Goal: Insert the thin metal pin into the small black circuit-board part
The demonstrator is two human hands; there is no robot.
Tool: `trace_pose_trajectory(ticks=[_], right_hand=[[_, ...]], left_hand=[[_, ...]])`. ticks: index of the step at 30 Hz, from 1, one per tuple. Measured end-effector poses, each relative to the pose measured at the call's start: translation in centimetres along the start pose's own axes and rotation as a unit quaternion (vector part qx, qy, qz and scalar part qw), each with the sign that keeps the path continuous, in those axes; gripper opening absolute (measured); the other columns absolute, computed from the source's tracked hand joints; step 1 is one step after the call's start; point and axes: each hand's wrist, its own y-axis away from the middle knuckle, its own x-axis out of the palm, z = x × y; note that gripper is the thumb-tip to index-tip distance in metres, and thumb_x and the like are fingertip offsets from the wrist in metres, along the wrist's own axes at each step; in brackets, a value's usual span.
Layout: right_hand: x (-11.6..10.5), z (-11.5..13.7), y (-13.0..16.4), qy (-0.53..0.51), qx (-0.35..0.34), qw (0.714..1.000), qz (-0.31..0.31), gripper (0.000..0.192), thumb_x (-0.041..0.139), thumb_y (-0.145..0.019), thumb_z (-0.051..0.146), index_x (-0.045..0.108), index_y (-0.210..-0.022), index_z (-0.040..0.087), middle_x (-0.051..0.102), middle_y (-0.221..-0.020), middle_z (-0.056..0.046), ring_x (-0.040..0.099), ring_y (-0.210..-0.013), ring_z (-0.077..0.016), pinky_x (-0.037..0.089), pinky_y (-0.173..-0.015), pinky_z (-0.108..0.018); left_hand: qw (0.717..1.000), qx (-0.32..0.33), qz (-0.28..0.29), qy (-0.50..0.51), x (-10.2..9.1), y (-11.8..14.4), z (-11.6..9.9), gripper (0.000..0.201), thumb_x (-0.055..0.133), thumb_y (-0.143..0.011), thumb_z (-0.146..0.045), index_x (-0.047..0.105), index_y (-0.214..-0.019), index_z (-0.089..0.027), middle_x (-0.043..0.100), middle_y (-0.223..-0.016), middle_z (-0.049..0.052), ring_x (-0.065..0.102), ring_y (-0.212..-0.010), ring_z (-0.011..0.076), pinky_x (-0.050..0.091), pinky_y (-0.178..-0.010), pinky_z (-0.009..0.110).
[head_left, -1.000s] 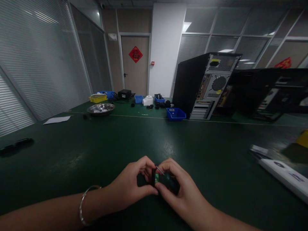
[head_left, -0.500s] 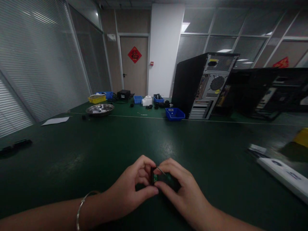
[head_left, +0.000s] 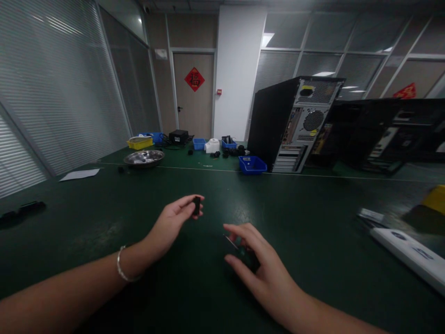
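My left hand (head_left: 174,218), with a bracelet on its wrist, reaches forward over the green table. Its fingers are closed on a small black part (head_left: 197,205), held upright between thumb and fingertips; its exact kind does not show. Lower and to the right, my right hand (head_left: 260,264) curls round a small screwdriver (head_left: 232,243). The thin metal shaft points up and left, and the dark greenish handle is mostly hidden in the palm. Thumb and index finger of that hand are spread apart. The two hands are apart from each other.
A metal bowl (head_left: 144,158) and white paper (head_left: 79,174) lie at the far left. A blue bin (head_left: 252,165) stands by a black computer tower (head_left: 278,120). To the right is a long white box (head_left: 410,255); dark parts (head_left: 24,210) lie at the left edge.
My left hand has moved forward and left, away from my right hand, carrying the small black part. My right hand keeps the screwdriver, its thumb and index finger now further apart.
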Motion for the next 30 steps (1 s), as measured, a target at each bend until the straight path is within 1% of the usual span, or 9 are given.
trace_pose_trajectory(ticks=[3, 5, 8, 11, 17, 21, 25, 28, 30], right_hand=[[-0.3, 0.1, 0.0, -0.006, 0.014, 1.0, 0.021, 0.037, 0.054, -0.087, 0.017, 0.051, -0.122, 0.027, 0.053, -0.111, -0.006, 0.053, -0.1, -0.019, 0.045, -0.087, -0.033], [-0.4, 0.2, -0.1, -0.008, 0.011, 0.999, 0.033, 0.034, 0.054, -0.087, 0.017, 0.053, -0.12, 0.026, 0.053, -0.111, -0.006, 0.054, -0.1, -0.019, 0.045, -0.088, -0.033], [-0.5, 0.2, -0.1, -0.002, 0.013, 0.999, 0.032, 0.034, 0.055, -0.086, 0.017, 0.052, -0.119, 0.026, 0.054, -0.108, -0.005, 0.054, -0.099, -0.0186, 0.045, -0.086, -0.032], [-0.4, -0.1, 0.0, 0.009, 0.039, 0.999, 0.022, 0.038, 0.055, -0.086, 0.018, 0.048, -0.122, 0.026, 0.054, -0.106, -0.004, 0.054, -0.095, -0.0179, 0.046, -0.082, -0.03], [-0.5, -0.3, 0.0, 0.021, 0.063, 0.998, 0.009, 0.037, 0.055, -0.085, 0.02, 0.048, -0.122, 0.025, 0.054, -0.106, -0.004, 0.054, -0.093, -0.0179, 0.046, -0.082, -0.031], [-0.7, -0.1, -0.2, 0.013, 0.081, 0.997, 0.011, 0.034, 0.052, -0.087, 0.024, 0.048, -0.121, 0.024, 0.054, -0.106, -0.004, 0.054, -0.092, -0.0175, 0.046, -0.081, -0.03], [-0.7, -0.2, -0.4, -0.002, 0.09, 0.996, 0.005, 0.032, 0.05, -0.089, 0.023, 0.048, -0.121, 0.024, 0.054, -0.107, -0.004, 0.054, -0.094, -0.0174, 0.045, -0.083, -0.031], [-0.6, -0.5, -0.4, -0.038, 0.1, 0.994, 0.001, 0.033, 0.047, -0.09, 0.021, 0.045, -0.122, 0.024, 0.056, -0.103, -0.004, 0.055, -0.092, -0.0173, 0.047, -0.08, -0.03], [-0.6, -0.6, -0.5, -0.06, 0.104, 0.993, 0.004, 0.032, 0.046, -0.091, 0.021, 0.044, -0.122, 0.024, 0.057, -0.101, -0.003, 0.056, -0.089, -0.0167, 0.048, -0.078, -0.03]], left_hand=[[0.991, 0.032, -0.129, 0.02, -3.5, -2.7, 0.6, 0.027, 0.059, -0.079, -0.026, 0.064, -0.102, -0.012, 0.063, -0.092, 0.008, 0.056, -0.083, 0.0181, 0.043, -0.072, 0.028], [0.981, 0.046, -0.188, 0.036, -5.5, -4.0, 1.1, 0.023, 0.059, -0.077, -0.024, 0.066, -0.094, -0.01, 0.063, -0.088, 0.008, 0.056, -0.077, 0.0163, 0.042, -0.067, 0.026], [0.967, 0.05, -0.244, 0.048, -7.2, -4.8, 1.3, 0.017, 0.059, -0.075, -0.02, 0.066, -0.086, -0.009, 0.062, -0.082, 0.006, 0.054, -0.072, 0.0141, 0.04, -0.063, 0.024], [0.964, 0.057, -0.255, 0.041, -7.3, -4.8, 1.2, 0.017, 0.059, -0.073, -0.019, 0.066, -0.085, -0.009, 0.062, -0.082, 0.006, 0.053, -0.07, 0.0129, 0.04, -0.063, 0.024], [0.986, 0.04, -0.158, 0.017, -5.1, -3.5, 1.0, 0.022, 0.062, -0.075, -0.024, 0.066, -0.092, -0.011, 0.062, -0.089, 0.006, 0.053, -0.077, 0.0146, 0.041, -0.069, 0.026], [0.999, -0.001, -0.051, -0.01, -2.9, -1.6, 0.8, 0.028, 0.055, -0.082, -0.031, 0.065, -0.102, -0.014, 0.06, -0.091, 0.007, 0.052, -0.08, 0.0162, 0.04, -0.072, 0.027], [0.997, -0.057, 0.042, -0.031, -0.5, 0.3, 0.5, 0.037, 0.05, -0.086, -0.036, 0.059, -0.116, -0.016, 0.057, -0.088, 0.005, 0.05, -0.079, 0.0154, 0.04, -0.073, 0.028], [0.987, -0.069, 0.112, -0.091, 0.8, 1.4, 0.4, 0.038, 0.052, -0.086, -0.034, 0.056, -0.119, -0.017, 0.056, -0.082, 0.002, 0.049, -0.073, 0.0137, 0.039, -0.07, 0.028], [0.982, -0.065, 0.145, -0.102, 1.1, 1.8, 0.4, 0.038, 0.052, -0.085, -0.032, 0.054, -0.12, -0.017, 0.057, -0.085, 0.002, 0.05, -0.074, 0.0138, 0.04, -0.07, 0.028]])
